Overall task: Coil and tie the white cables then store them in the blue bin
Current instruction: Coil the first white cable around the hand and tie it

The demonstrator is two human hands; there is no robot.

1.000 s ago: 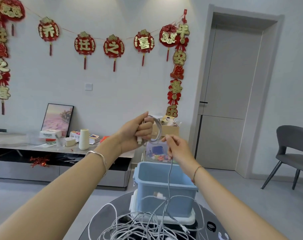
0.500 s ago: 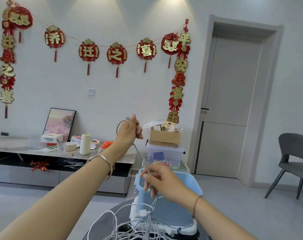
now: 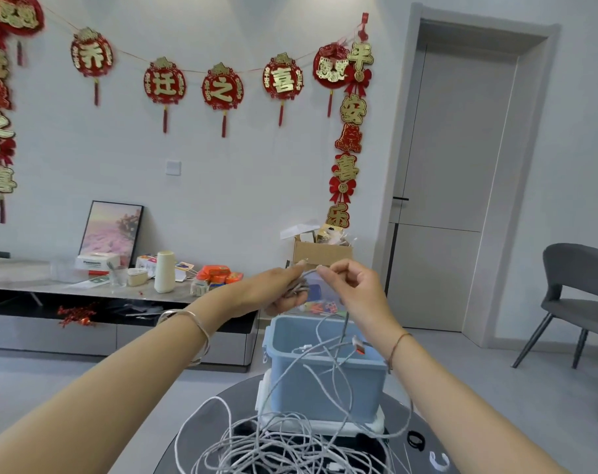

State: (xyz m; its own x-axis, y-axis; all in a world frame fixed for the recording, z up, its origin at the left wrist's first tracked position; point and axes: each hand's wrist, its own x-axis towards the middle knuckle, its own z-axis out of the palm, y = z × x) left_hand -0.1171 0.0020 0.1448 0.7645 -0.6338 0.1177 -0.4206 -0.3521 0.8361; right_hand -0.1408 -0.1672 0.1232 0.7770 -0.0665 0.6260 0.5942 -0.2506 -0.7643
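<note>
Mid-frame above the blue bin (image 3: 326, 388), left hand (image 3: 273, 290) grips coiled cable (image 3: 299, 287); right hand (image 3: 350, 285) pinches the strand, probably winding the next loop.

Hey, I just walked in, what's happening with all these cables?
A person is coiling one white cable. The left-hand grip holds a small coil above the blue bin, and the right-hand grip pinches the strand beside it. The loose length hangs down to a tangled pile of white cables lying uncoiled in front of the bin.

White wall (image 3: 243, 186), grey door (image 3: 455, 186), chair (image 3: 578, 289).
</note>
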